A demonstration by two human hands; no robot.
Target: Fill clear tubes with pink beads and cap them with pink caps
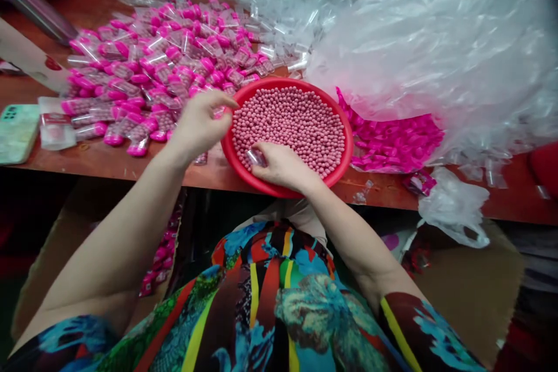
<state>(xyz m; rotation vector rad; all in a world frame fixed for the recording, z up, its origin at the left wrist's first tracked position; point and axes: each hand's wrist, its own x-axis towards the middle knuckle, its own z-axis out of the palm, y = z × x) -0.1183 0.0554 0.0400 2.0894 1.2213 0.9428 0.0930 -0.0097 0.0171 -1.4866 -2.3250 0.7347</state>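
Observation:
A red bowl (pixel 347 154) full of small pink beads (pixel 290 122) sits at the table's front edge. Low in the bowl, my right hand (pixel 283 167) is closed around a small clear plastic tube (pixel 256 157), its fingertips among the beads. At the bowl's left rim my left hand (pixel 201 123) has thumb and forefinger pinched around what looks like a bright pink cap (pixel 221 112), partly hidden by the fingers. Just beyond that hand spreads a large heap of capped, bead-filled tubes (pixel 152 70).
Loose pink caps (pixel 392 142) lie right of the bowl, under a big clear plastic bag (pixel 418 52). Empty clear tubes (pixel 288 20) are piled behind. A phone (pixel 18 132) rests at far left. A small white bag (pixel 453 203) hangs over the front edge.

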